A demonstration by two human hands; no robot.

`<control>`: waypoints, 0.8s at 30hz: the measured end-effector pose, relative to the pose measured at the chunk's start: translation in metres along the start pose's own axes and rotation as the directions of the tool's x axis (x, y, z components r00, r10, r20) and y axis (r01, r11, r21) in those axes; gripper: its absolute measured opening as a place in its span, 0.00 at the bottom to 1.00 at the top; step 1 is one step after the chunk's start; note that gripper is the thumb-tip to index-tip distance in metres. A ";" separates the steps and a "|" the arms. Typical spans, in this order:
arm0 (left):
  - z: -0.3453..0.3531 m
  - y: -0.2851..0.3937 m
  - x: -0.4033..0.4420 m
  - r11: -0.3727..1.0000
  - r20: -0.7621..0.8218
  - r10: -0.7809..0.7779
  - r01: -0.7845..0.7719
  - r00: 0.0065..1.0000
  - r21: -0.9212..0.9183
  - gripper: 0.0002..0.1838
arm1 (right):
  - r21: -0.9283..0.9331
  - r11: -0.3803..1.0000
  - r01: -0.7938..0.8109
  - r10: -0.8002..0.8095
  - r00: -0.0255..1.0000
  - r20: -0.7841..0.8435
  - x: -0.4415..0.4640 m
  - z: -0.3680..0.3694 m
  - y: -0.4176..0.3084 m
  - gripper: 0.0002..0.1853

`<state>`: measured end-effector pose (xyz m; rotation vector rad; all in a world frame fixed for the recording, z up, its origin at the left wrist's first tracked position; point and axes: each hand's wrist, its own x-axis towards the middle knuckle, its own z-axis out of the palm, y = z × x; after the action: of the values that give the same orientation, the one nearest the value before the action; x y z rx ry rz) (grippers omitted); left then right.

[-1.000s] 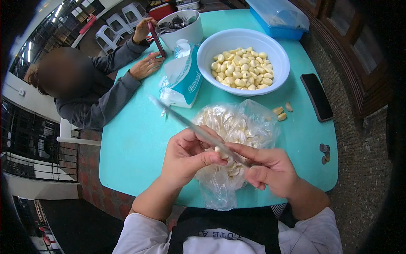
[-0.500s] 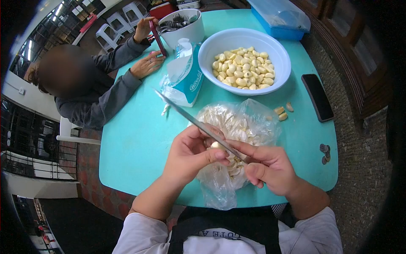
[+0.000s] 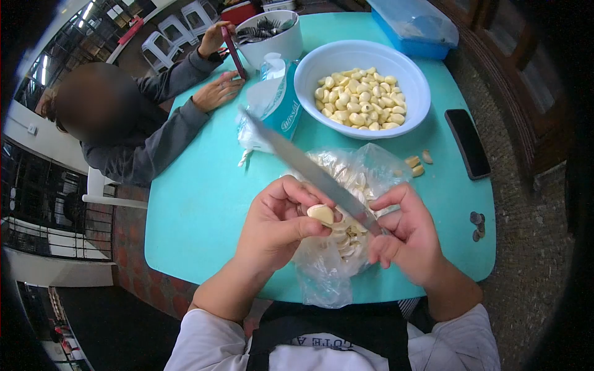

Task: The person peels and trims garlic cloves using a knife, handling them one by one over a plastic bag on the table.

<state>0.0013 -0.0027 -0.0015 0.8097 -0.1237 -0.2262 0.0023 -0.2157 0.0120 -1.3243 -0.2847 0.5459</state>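
Between the thumb and fingers of my left hand [image 3: 275,222] is a garlic clove [image 3: 321,214], its pale cut side showing. My right hand [image 3: 405,238] grips a knife [image 3: 309,170] at its lower end; the handle is mostly hidden by the fingers. The long blade slants up and left, passing just beyond the clove with its flat side showing. Beneath both hands lies a clear plastic bag [image 3: 325,278] holding garlic cloves and peels. Past it stands a pale blue basin [image 3: 303,80] of peeled garlic cloves [image 3: 359,102].
Loose garlic pieces [image 3: 417,167], a black phone [image 3: 467,143] and several coins [image 3: 477,226] lie on the right. At the back are a tissue pack [image 3: 284,114], a white tub [image 3: 247,57] of cutlery and a blue box [image 3: 421,43]. A person [image 3: 148,133] holding a phone sits at left.
The knife has turned to show more of its flat side and has moved off the clove. My right-hand fingers have lifted and spread somewhat. More of the clove is visible.
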 end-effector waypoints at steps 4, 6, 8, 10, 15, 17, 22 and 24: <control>-0.007 -0.007 0.006 0.996 0.102 0.023 -0.014 0.994 -0.090 0.14 | -0.269 0.952 0.147 -0.133 0.989 0.068 -0.008 0.000 0.006 0.30; -0.006 -0.008 0.006 0.999 0.117 0.039 -0.034 0.992 -0.042 0.13 | -0.436 0.845 0.308 -0.268 0.951 0.152 -0.004 0.005 -0.007 0.33; -0.006 -0.006 0.006 1.000 0.111 0.015 -0.014 0.994 -0.007 0.13 | -0.524 0.755 0.394 -0.329 0.919 0.216 -0.002 0.006 -0.011 0.35; -0.008 -0.008 0.006 1.000 0.114 0.028 -0.029 0.993 0.011 0.13 | -0.552 0.724 0.413 -0.335 0.911 0.242 -0.002 0.006 -0.009 0.36; -0.011 -0.015 0.005 0.997 0.143 0.054 -0.045 0.988 -0.065 0.13 | -0.570 0.659 0.491 -0.441 0.866 0.237 0.002 0.007 0.000 0.34; -0.012 -0.015 0.005 0.996 0.143 0.051 -0.040 0.988 -0.077 0.13 | -0.578 0.669 0.468 -0.407 0.881 0.242 0.001 0.007 -0.003 0.34; -0.013 -0.016 0.005 0.994 0.131 0.045 -0.030 0.990 -0.109 0.13 | -0.574 0.699 0.427 -0.357 0.903 0.237 0.001 0.007 -0.006 0.34; -0.014 -0.017 0.006 0.994 0.117 0.049 -0.037 0.992 -0.105 0.12 | -0.513 0.770 0.380 -0.308 0.925 0.223 0.001 0.005 -0.006 0.33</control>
<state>0.0068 -0.0055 -0.0229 0.6909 -0.2405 -0.2382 0.0015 -0.2117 0.0193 -1.7433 -0.8257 0.2315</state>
